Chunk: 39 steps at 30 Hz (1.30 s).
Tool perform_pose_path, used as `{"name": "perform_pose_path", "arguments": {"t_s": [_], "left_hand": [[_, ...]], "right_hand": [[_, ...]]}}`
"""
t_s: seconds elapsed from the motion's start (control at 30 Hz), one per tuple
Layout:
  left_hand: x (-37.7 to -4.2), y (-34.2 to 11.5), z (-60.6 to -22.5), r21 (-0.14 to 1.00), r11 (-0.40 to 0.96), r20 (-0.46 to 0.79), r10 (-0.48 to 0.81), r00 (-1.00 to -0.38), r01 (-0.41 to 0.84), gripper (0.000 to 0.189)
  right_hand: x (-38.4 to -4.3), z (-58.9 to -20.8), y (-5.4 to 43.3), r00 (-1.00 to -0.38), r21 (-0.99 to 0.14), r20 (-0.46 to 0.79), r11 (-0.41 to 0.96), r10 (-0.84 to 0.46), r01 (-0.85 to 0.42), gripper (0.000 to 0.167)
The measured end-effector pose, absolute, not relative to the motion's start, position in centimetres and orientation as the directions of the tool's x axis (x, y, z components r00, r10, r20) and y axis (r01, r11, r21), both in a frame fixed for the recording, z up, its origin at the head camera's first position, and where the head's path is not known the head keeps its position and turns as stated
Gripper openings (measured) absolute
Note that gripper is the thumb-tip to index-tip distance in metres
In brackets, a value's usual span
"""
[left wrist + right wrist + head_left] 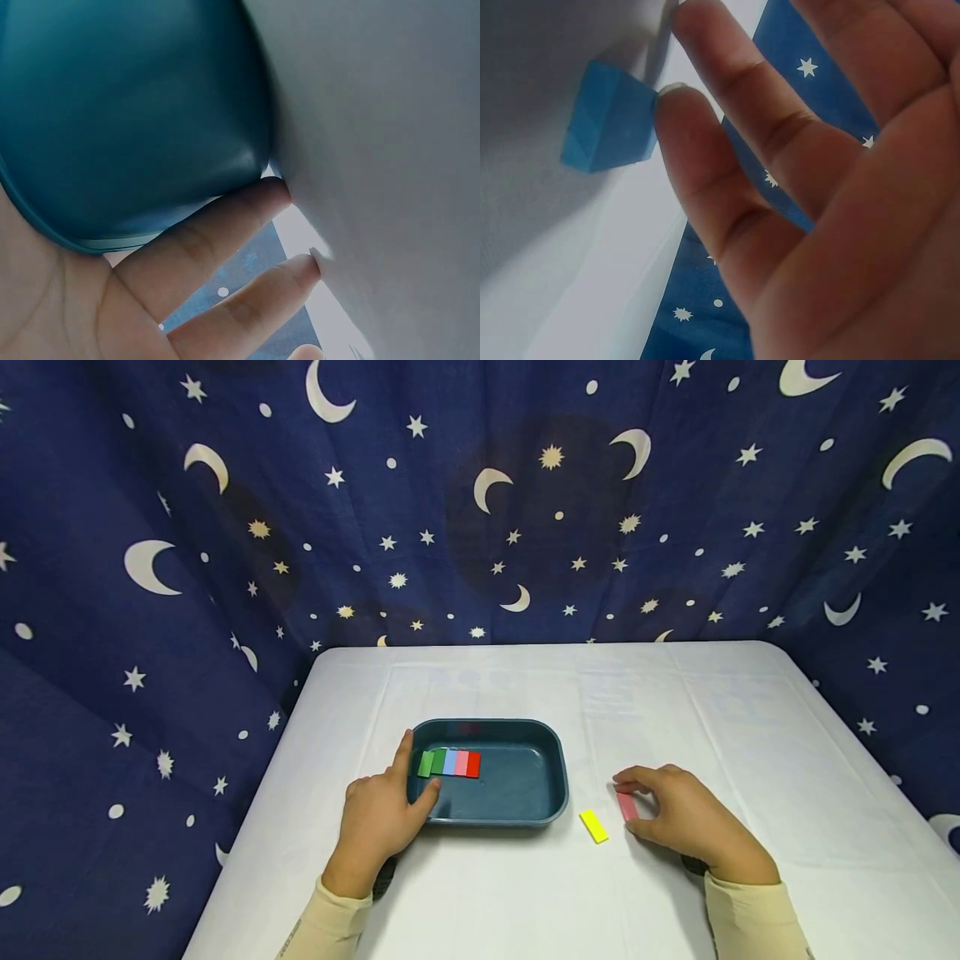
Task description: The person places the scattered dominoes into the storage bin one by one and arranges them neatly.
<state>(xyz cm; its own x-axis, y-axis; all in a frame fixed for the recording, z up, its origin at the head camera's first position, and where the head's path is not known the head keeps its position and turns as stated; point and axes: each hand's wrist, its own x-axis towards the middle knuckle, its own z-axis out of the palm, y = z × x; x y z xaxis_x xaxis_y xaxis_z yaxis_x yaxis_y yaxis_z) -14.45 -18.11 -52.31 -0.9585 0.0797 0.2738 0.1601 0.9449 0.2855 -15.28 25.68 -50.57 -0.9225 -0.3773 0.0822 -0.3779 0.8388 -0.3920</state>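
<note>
A dark teal tray (pixel 525 814) stands on the table with a row of coloured blocks (pixel 450 763) inside, green, blue, pink and red, toward its left end. My left hand (pixel 382 814) grips the tray's left end, thumb over the wall; in the left wrist view two fingers lie along the outside of the teal tray (pixel 150 112). To the right of the tray, my right hand (pixel 686 810) pinches a pink block (pixel 627 807) between thumb and forefinger, low over the table. A blue block (pixel 611 120) shows by the fingertips in the right wrist view; I cannot find it in the head view.
A yellow block (pixel 594 827) lies between the tray and my right hand. White cloth covers the table (pixel 480 893). Behind and beside it hangs a dark blue curtain (pixel 450 502) with moons and stars.
</note>
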Motion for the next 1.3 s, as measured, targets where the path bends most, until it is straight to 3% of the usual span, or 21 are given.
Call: {"name": "perform_pose_path", "arguments": {"t_s": [1.3], "left_hand": [[-14.45, -18.19, -52.30, 0.287, 0.944, 0.280, 0.081, -0.956, 0.164, 0.088]], "right_hand": [[-16.05, -49.94, 24.72, -0.916, -0.379, 0.071, 0.838, -0.395, -0.391, 0.061]]}}
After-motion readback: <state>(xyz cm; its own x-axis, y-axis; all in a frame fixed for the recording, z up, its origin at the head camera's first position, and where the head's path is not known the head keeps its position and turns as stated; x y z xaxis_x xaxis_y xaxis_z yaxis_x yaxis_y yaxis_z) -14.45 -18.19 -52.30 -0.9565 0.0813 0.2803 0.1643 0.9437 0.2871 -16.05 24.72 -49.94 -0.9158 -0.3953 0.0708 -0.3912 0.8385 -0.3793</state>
